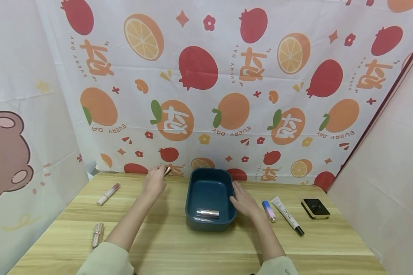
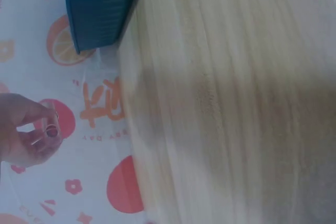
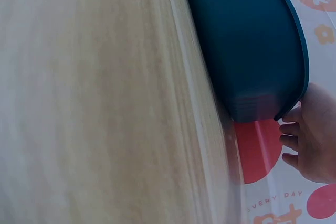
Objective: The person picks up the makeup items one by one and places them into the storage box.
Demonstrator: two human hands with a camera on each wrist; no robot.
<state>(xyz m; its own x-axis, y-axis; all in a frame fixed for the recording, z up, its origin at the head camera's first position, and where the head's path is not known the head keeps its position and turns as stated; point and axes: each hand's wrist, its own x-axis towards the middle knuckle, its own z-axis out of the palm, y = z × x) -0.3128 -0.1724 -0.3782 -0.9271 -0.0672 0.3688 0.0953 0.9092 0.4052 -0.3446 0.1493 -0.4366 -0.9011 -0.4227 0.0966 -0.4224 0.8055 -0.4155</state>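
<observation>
My left hand (image 1: 155, 181) is raised near the back edge of the table, left of the bin. It pinches a small shiny lipstick tube (image 1: 167, 171), whose round end (image 2: 51, 130) faces the left wrist camera. A deep dark-blue plastic bin (image 1: 211, 227) stands at the table's middle. Inside, toward its near end, lies a silvery-pink lipstick tube (image 1: 207, 213). My right hand (image 1: 245, 200) holds the bin's right rim, thumb over the edge and fingers along the outside. From the right wrist, these fingers (image 3: 290, 129) show spread by the bin's corner, the thumb hidden.
On the left lie a white-and-pink lip gloss tube (image 1: 108, 194) and a gold lipstick (image 1: 98, 235). To the right are a blue-pink lipstick (image 1: 269, 211), a white squeeze tube (image 1: 287, 215) with a black cap and a black square compact (image 1: 315, 208). A fruit-print cloth (image 1: 199, 110) hangs behind.
</observation>
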